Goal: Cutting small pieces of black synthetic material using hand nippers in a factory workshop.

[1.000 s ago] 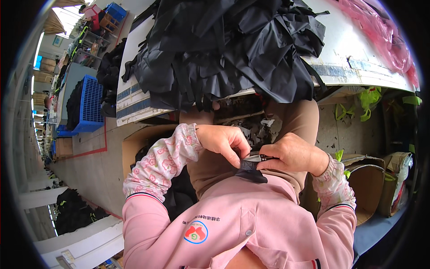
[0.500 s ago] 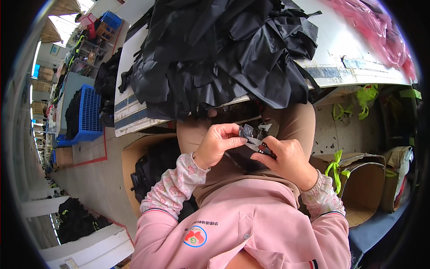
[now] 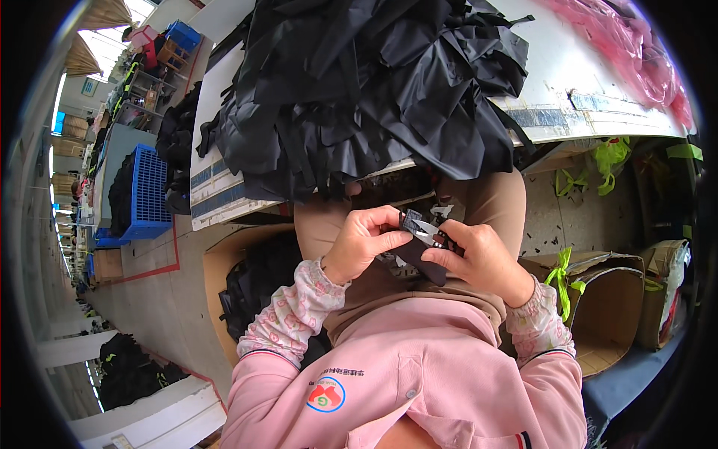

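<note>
Above my lap, my left hand pinches a small dark piece of fabric between thumb and fingertips. A dark strip hangs below it. In my right hand is a pair of thread snips, held at the dark handle. Their silver blades point left and reach the fabric at my left fingertips. Whether the blades touch it or close on a thread is too small to tell. Just beyond my knees, a large heap of black fabric pieces hangs over the table edge.
The white table bears pink plastic film at right. Open cardboard boxes stand on the right and left of my legs. Yellow-green ribbons hang at the right box. A blue crate stands further left.
The snips have turned and moved up and left, with their blades now at the fabric. My right hand shifted slightly; my left hand has stayed nearly still.
</note>
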A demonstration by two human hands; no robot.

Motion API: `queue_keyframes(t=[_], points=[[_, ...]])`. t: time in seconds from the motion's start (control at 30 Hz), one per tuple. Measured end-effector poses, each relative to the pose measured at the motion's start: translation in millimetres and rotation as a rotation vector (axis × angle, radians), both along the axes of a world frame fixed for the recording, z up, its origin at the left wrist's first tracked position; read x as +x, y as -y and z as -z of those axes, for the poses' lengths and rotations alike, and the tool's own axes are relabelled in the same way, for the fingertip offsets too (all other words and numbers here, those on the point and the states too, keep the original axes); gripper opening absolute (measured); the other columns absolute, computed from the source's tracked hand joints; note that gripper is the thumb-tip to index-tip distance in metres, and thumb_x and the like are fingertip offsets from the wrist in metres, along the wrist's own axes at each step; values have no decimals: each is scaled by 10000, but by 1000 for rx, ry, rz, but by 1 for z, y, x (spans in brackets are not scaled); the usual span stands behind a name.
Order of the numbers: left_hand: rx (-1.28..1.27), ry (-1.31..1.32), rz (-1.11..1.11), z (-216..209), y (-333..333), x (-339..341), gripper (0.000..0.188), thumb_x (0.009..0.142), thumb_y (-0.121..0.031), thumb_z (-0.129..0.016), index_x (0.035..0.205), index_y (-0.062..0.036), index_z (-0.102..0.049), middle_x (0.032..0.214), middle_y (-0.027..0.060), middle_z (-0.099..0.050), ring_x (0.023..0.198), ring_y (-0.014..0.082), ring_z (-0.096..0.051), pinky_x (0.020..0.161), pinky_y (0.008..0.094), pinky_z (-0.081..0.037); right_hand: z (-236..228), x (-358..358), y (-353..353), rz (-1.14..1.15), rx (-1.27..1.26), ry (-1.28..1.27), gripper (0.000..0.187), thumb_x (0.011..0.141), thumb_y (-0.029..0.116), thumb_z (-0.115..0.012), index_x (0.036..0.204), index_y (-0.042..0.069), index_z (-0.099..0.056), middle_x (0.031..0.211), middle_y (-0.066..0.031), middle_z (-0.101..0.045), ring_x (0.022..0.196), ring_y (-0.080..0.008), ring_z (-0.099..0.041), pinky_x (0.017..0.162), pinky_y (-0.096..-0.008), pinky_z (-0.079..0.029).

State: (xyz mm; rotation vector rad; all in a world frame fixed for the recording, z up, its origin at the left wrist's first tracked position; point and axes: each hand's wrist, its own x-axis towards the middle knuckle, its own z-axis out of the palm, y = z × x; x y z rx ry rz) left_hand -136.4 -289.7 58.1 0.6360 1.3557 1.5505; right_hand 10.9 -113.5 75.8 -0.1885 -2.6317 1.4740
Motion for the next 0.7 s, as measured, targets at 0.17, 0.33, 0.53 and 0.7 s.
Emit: queue_keyframes(t=[0.17,0.33,0.53,0.7], points=[[-7,12,-24,-1,2,-1,138,863,7,-646,999,28,-658,949,22,-652,882,81,-591,825,236,-481,1,-1,-1,4,14,4,348,812,317,-741,796,10,-577,566,-140,-545,499,-328,-555,488,-393,-428],[-13,33,-21,-1,1,1,143,859,19,-645,1000,29,-658,953,23,-646,893,84,-587,833,237,-478,1,-4,4,10,104,-77,331,789,279,-764,851,0,-600,593,-151,-553,503,-323,-555,483,-371,-433],[12,-35,-7,2,2,5,150,853,43,-639,1001,40,-659,982,23,-613,915,91,-573,835,236,-467,-3,-6,11,29,200,-119,340,810,309,-737,782,21,-557,570,-144,-551,512,-347,-568,470,-399,-433],[-3,-52,-23,1,3,8,139,846,48,-647,984,40,-666,994,27,-605,887,89,-565,815,234,-461,0,-1,13,29,277,-96,337,813,303,-734,769,26,-546,548,-143,-536,494,-346,-556,455,-404,-421]])
